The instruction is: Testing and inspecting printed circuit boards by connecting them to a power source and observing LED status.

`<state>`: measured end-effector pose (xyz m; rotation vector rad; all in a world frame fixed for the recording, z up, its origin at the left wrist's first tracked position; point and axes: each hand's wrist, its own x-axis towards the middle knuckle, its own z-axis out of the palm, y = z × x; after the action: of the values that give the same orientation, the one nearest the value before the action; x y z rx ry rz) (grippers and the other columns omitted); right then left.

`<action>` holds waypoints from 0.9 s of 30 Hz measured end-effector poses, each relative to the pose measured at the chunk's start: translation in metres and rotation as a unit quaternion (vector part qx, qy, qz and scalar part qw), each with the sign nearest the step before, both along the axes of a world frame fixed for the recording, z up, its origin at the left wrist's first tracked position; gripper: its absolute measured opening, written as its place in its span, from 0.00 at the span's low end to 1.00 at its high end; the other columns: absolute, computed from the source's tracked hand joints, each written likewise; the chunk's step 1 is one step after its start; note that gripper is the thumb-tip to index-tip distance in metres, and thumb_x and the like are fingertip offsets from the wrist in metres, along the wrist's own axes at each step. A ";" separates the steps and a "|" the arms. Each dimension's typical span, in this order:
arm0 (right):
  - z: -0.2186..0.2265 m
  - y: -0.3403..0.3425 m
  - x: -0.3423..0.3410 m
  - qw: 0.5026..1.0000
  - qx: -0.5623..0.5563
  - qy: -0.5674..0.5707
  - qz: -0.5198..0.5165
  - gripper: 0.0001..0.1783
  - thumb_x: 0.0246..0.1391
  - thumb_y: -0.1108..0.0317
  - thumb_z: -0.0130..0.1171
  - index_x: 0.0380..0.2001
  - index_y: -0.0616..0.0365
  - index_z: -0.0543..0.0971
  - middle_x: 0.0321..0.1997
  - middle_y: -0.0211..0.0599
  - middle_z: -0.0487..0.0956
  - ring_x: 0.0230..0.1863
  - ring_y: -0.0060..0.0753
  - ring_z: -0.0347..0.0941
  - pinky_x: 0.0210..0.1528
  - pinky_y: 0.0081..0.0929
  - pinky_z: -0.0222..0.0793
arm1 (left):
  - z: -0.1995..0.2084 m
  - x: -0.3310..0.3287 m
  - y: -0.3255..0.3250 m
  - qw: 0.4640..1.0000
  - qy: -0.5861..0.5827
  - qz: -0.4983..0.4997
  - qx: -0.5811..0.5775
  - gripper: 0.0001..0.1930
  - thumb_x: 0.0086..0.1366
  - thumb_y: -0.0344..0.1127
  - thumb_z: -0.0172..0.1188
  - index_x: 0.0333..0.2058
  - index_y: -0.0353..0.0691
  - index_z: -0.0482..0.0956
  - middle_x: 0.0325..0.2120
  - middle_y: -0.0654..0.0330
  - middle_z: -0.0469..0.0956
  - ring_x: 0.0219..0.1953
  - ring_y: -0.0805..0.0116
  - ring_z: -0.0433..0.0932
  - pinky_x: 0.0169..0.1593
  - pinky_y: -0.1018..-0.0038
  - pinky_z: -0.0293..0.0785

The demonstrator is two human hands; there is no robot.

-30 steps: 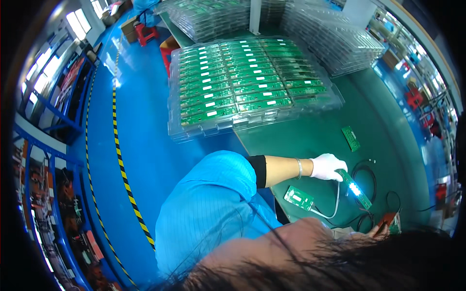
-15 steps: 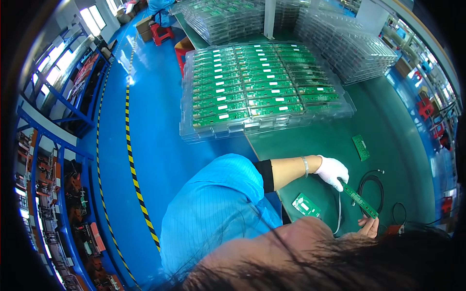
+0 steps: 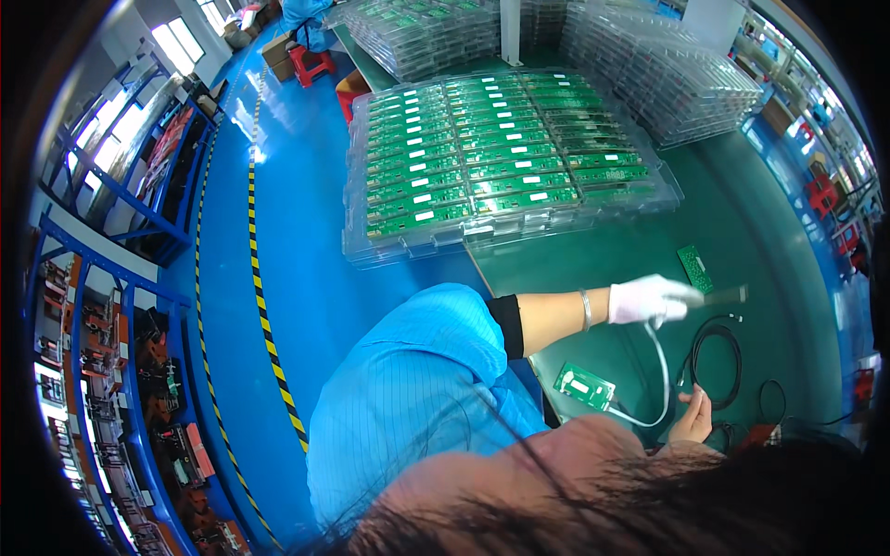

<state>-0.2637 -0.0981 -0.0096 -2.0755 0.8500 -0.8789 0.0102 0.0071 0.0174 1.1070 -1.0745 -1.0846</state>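
Note:
My left hand, in a white glove, reaches over the green table and is closed on a narrow circuit board, smeared by motion. A white cable runs from beneath that hand in a curve to a small green circuit board with a white part, lying near the table's edge. Lower down is my bare right hand, its fingertips pinched together close to the black cable; what they hold, if anything, I cannot make out. Another green board lies just beyond my left hand.
A clear tray filled with rows of green boards stands at the far side of the table. Stacks of clear trays rise behind it. On the left are blue shelves and a blue floor with striped tape.
My right hand has let go of the narrow board's end. My left hand has swung the board to the right and away from me, and the white cable now curves out wider.

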 end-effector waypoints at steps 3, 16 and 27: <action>0.000 0.016 0.022 0.998 -0.050 -0.021 0.010 0.11 0.64 0.71 0.49 0.33 0.65 0.78 0.31 0.37 0.80 0.27 0.29 0.72 0.37 0.23 0.69 | -0.002 -0.017 -0.003 0.995 -0.073 0.023 -0.060 0.30 0.59 0.38 0.59 0.60 0.38 0.69 0.52 0.54 0.76 0.46 0.61 0.76 0.52 0.70 0.72; 0.005 0.047 0.038 0.981 0.085 0.081 0.155 0.10 0.55 0.73 0.53 0.22 0.67 0.77 0.18 0.41 0.74 0.18 0.35 0.64 0.25 0.31 0.62 | -0.016 -0.080 0.006 0.999 -0.038 -0.032 -0.004 0.29 0.63 0.32 0.52 0.64 0.38 0.63 0.57 0.53 0.71 0.51 0.61 0.73 0.58 0.69 0.69; 0.014 0.050 0.038 0.973 0.024 0.140 0.183 0.12 0.59 0.69 0.52 0.27 0.69 0.75 0.19 0.40 0.72 0.20 0.31 0.60 0.27 0.28 0.60 | -0.032 -0.086 0.003 0.996 0.067 -0.011 -0.053 0.29 0.65 0.31 0.50 0.65 0.38 0.61 0.58 0.55 0.69 0.51 0.66 0.71 0.56 0.70 0.68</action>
<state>-0.2258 -0.0477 0.0045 -2.2469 0.5905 -0.3709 -0.0756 0.0097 -0.0143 0.9271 -1.0280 -1.0914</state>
